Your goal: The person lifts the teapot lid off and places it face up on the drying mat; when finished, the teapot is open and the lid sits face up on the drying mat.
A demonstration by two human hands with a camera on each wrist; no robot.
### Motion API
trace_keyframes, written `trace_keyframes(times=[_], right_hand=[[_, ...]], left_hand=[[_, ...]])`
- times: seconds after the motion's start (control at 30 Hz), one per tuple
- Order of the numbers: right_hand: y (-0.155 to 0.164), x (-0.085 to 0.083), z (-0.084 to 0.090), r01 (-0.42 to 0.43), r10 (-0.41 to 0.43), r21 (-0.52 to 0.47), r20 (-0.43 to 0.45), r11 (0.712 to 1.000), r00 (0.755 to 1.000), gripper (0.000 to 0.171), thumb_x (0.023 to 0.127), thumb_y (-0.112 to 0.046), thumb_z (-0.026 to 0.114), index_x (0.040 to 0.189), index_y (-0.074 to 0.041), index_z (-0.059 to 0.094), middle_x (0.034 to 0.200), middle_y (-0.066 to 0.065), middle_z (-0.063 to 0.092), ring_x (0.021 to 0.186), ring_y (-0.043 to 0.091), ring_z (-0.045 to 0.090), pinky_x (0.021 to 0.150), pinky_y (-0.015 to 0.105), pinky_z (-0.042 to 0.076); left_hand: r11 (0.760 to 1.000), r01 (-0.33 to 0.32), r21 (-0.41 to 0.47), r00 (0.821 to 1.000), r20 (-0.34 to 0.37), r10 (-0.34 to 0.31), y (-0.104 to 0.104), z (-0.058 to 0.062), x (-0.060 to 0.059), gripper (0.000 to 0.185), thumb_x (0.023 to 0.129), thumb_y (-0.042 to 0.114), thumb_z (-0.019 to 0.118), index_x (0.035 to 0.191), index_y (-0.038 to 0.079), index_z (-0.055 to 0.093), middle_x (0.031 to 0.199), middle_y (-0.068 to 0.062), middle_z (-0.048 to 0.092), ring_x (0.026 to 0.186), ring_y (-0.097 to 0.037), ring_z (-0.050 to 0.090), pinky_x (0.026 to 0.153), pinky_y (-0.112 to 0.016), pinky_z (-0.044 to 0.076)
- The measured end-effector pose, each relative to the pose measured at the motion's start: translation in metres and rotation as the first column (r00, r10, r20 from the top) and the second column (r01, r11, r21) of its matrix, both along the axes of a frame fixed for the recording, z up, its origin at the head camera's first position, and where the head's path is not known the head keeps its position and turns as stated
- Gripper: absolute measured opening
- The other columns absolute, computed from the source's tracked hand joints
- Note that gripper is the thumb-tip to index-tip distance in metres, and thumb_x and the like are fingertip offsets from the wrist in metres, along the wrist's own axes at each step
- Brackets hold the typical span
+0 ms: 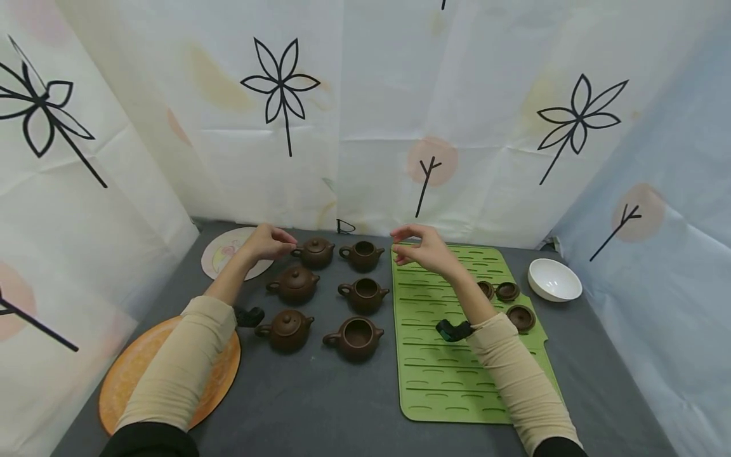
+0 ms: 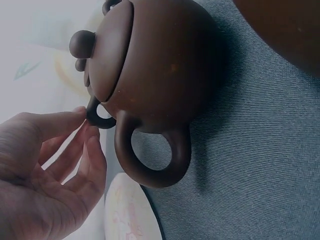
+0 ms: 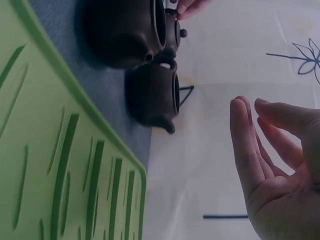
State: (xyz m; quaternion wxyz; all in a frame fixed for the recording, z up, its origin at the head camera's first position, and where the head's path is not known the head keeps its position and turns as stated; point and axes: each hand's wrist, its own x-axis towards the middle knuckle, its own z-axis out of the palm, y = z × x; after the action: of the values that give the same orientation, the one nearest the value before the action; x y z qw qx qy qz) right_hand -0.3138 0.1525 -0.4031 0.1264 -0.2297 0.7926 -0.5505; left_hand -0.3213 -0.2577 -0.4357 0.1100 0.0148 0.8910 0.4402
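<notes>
My left hand (image 1: 270, 242) pinches the handle of the farthest lidded brown teapot (image 1: 316, 252) between thumb and fingers. In the left wrist view, a nearer lidded teapot (image 2: 160, 65) partly hides that pot. Two other lidded teapots, a middle one (image 1: 294, 284) and a near one (image 1: 285, 331), stand in the same column. To their right is a column of lidless teapots: far (image 1: 363, 256), middle (image 1: 364, 295) and near (image 1: 356, 339). My right hand (image 1: 421, 249) hovers over the far left part of the green mat (image 1: 434, 381), fingers loosely bent, holding nothing.
Three small brown lids lie at the mat's right side, the nearest lid (image 1: 521, 318) apart from the others. A white bowl (image 1: 554, 280) stands right of the mat. At left are an orange round placemat (image 1: 225, 368) and a pale round placemat (image 1: 212, 254). Patterned cloth (image 1: 371, 114) hangs behind.
</notes>
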Motion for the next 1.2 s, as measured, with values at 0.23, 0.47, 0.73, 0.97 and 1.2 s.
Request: trace_keyframes(times=[0.23,0.47,0.73,0.97,1.2], right_hand=[[-0.045,-0.014,0.001,-0.042,0.043,-0.026,0.03,0.999,0.999,0.035,0.106,-0.004,0.067,0.141,0.002,0.064,0.135,0.027,0.063,0.098,0.04,0.079,0.083,0.039,0.069],[-0.089,-0.027,-0.003,-0.043,0.056,-0.095,0.142,0.995,0.988,0.035,0.106,-0.003,0.068,0.141,0.003,0.065,0.131,0.024,0.065,0.094,0.029,0.079,0.101,0.063,0.06],[-0.129,-0.036,-0.012,-0.004,0.045,-0.153,0.264,0.988,0.964,0.036,0.107,-0.003,0.066,0.142,0.005,0.064,0.139,0.03,0.066,0.117,0.049,0.074,0.111,0.064,0.054],[-0.152,-0.037,-0.022,0.0,0.039,-0.119,0.327,0.993,0.944,0.04,0.108,-0.002,0.064,0.146,0.01,0.06,0.145,0.032,0.063,0.124,0.05,0.071,0.114,0.061,0.053],[-0.168,-0.034,-0.029,0.029,-0.001,-0.07,0.364,0.997,0.931,0.036,0.109,-0.003,0.063,0.143,0.007,0.064,0.143,0.03,0.065,0.114,0.045,0.074,0.113,0.059,0.056]], left_hand=[[1.0,0.012,0.023,1.0,-0.006,-0.012,-0.002,-0.002,0.003,0.036,0.108,0.022,0.068,0.132,-0.004,0.073,0.132,-0.025,0.073,0.119,-0.04,0.072,0.103,-0.053,0.062],[0.999,-0.003,0.046,1.0,0.014,0.002,-0.002,-0.005,0.004,0.037,0.11,0.025,0.067,0.134,-0.002,0.072,0.132,-0.025,0.072,0.116,-0.036,0.072,0.104,-0.052,0.062],[0.996,-0.025,0.084,0.999,0.037,0.022,-0.004,-0.009,0.005,0.037,0.111,0.024,0.064,0.136,-0.003,0.07,0.136,-0.027,0.071,0.124,-0.043,0.071,0.107,-0.054,0.06],[0.994,-0.049,0.099,0.997,0.067,0.043,-0.002,-0.012,0.004,0.039,0.112,0.025,0.062,0.139,-0.002,0.069,0.142,-0.026,0.068,0.13,-0.041,0.069,0.109,-0.051,0.059],[0.99,-0.059,0.128,0.995,0.084,0.048,-0.002,-0.013,0.003,0.04,0.113,0.024,0.061,0.141,-0.003,0.067,0.149,-0.028,0.064,0.136,-0.043,0.066,0.113,-0.052,0.057]])
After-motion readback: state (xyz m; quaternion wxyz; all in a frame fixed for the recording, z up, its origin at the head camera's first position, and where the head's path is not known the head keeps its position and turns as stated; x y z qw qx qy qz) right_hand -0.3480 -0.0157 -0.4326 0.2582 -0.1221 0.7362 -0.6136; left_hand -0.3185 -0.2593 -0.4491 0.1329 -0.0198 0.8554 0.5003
